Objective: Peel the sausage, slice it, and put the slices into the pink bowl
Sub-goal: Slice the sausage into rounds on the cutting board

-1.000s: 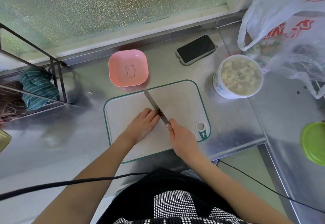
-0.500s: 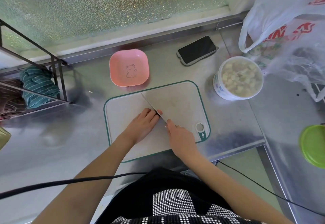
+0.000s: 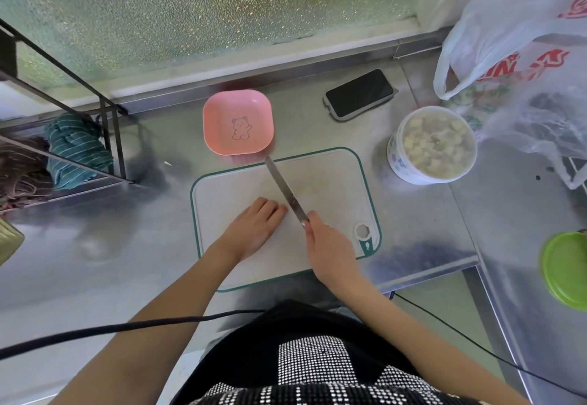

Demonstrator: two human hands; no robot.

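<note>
The white cutting board with a green rim lies in front of me. My left hand rests palm down on it, fingers bent toward the board. No sausage shows; whatever is under that hand is hidden. My right hand grips the handle of a knife, forefinger along its spine. The blade slants up-left past my left fingertips, its tip near the board's far edge. The pink bowl, with a bear drawing, stands just beyond the board and holds nothing.
A white tub of pale food chunks stands right of the board, with plastic bags behind it. A phone lies at the back. A green lid is at far right, a wire rack with cloths at left. The counter edge drops off at lower right.
The knife blade turned edge-on half a second ago and now shows its flat side again, in nearly the same place. My left hand has hardly shifted.
</note>
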